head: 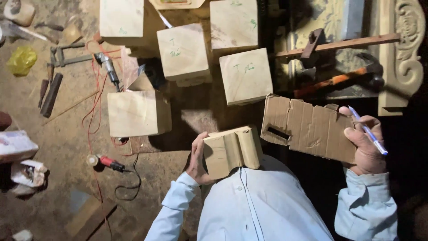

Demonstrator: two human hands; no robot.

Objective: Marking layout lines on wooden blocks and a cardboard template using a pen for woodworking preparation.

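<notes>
1. Left hand (197, 157): closed round the left edge of a shaped wood block (232, 151), block braced against the light-blue shirt (258, 205).
2. Right hand (366, 145): gripping the right end of a cardboard template (307, 128), blue-and-white pen (368, 130) pinched along the fingers.
3. Template: brown, ragged top edge, dark rectangular slot at the end away from the right hand; just right of the block, edges near, touching or not unclear.
4. Above the left hand: square pale wood blocks, nearest (139, 113) up-left, two more (183, 52) (245, 76) further up with small green marks on top.
5. Left of the left hand: red-handled tool (107, 162) with red wire on the dirt floor.
6. Far left: white packages (15, 146), crumpled; yellow bag (21, 60) beyond.
7. Above the right hand: hammer (343, 79), orange handle; carved wood panel (408, 53).
</notes>
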